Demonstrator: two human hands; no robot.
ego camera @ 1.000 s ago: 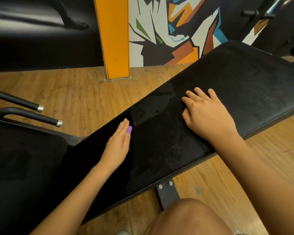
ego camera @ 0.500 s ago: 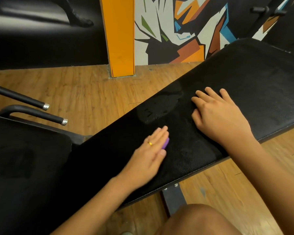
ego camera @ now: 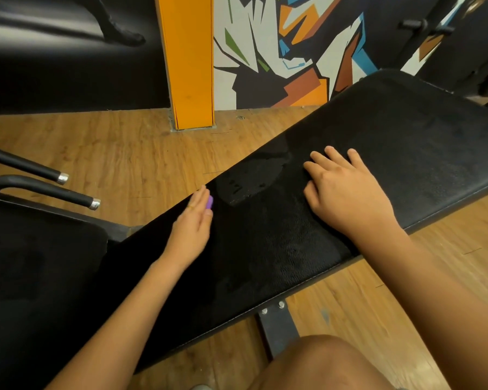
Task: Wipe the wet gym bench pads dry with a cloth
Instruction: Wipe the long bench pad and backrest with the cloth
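Left hand (ego camera: 193, 223) swept back across pad (ego camera: 406, 142) to far edge, flat, pressing purple cloth (ego camera: 210, 202); right hand (ego camera: 347, 192) flat, empty. Mid-wipe; I'd take wet patch (ego camera: 251, 180) next.

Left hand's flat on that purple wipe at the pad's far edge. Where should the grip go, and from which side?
Likely the exposed purple edge of the wipe, beside the thumb of the left hand: only that part shows. It lies flat on the bench pad under straight fingers, so come from the wet patch side, pinching thumb under, fingers above.
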